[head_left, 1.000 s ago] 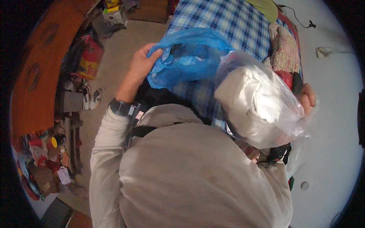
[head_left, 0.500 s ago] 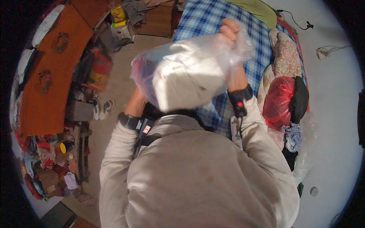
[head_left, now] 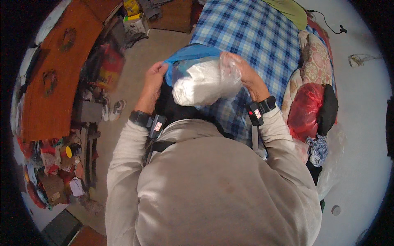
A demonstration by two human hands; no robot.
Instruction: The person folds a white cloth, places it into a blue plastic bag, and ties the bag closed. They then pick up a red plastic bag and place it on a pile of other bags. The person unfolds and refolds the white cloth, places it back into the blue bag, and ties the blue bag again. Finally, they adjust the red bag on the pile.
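Note:
In front of my chest hangs a white, cloth-like bundle (head_left: 198, 84) wrapped in a clear plastic bag (head_left: 232, 76). A blue plastic bag (head_left: 193, 51) is spread along the bundle's far side and reaches toward its left end. My left hand (head_left: 155, 77) pinches the blue bag's left edge between thumb and fingers. At the bundle's right end, my right hand (head_left: 243, 70) grips the clear bag, its fingertips partly hidden by the plastic. Whether the bundle sits inside the blue bag or against it, I cannot tell.
A bed with a blue checked sheet (head_left: 250, 35) lies ahead. Along its right side are a patterned cloth roll (head_left: 316, 61), a red plastic bag (head_left: 304, 108) and a black bundle (head_left: 327, 110). Shoes (head_left: 118, 108) stand on the floor at left, beside an orange-brown cabinet (head_left: 57, 86).
My right hand has come down and nearer, and the bundle has dropped slightly. The blue bag now shows spread open at the far side. My left hand has come out from behind the bundle.

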